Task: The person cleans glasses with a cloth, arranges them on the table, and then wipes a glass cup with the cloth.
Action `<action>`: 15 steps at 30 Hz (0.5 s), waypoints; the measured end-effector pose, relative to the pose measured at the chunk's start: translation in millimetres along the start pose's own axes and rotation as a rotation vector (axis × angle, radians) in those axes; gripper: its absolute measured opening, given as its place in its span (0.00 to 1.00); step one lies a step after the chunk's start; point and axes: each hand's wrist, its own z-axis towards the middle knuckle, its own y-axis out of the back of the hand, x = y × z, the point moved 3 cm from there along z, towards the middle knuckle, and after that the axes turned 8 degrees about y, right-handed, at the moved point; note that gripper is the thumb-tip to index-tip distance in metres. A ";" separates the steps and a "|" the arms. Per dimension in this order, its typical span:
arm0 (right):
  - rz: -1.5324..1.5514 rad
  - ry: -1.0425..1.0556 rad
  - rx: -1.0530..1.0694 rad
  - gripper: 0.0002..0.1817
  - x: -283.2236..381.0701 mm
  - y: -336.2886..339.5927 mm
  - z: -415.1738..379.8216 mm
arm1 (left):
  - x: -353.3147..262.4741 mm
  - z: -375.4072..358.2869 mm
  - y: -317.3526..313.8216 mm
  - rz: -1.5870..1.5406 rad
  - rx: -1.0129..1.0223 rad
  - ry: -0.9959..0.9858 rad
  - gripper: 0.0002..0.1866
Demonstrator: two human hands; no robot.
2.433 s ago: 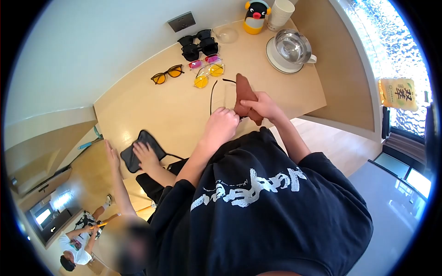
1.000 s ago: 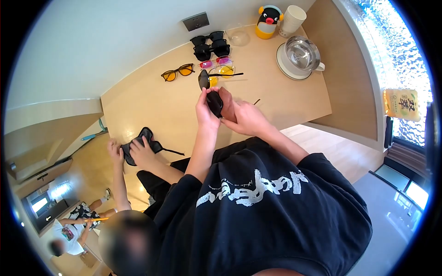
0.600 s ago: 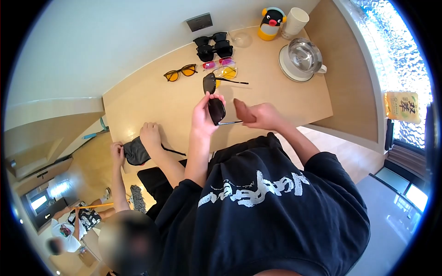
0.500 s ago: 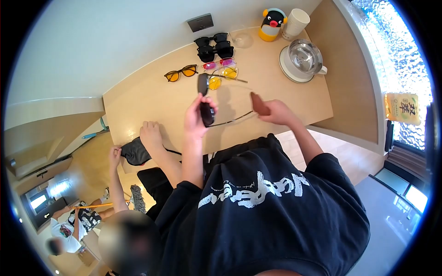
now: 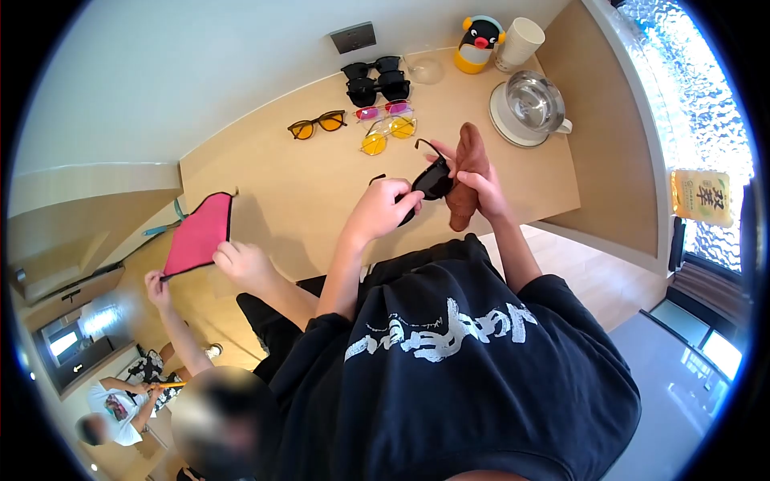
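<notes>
Black sunglasses hang between the left hand and the right hand.
The left pinches one end; the frame slants lengthwise toward the right, which clasps a bunched brown cloth beside the nearer lens.

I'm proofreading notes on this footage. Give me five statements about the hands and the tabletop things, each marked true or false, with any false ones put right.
1. The left hand holds dark sunglasses. True.
2. The right hand holds a pink cloth. False: it holds a brown cloth.
3. The handled bowl sits on a plate. True.
4. The penguin figure lies on its side. False: it stands upright.
5. The yellow-lensed glasses lie on the table. True.
</notes>
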 end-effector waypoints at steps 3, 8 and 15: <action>-0.085 0.022 0.017 0.23 6.6 0.6 -0.1 | -13.3 -8.8 -3.0 0.281 -0.132 -0.219 0.10; -0.243 -0.016 -0.064 0.21 4.4 1.2 -1.5 | -22.9 -3.7 -15.8 0.442 -0.317 -0.403 0.10; -0.236 -0.039 -0.080 0.24 12.3 10.8 -9.7 | -17.5 4.1 -26.6 0.326 -0.322 -0.281 0.08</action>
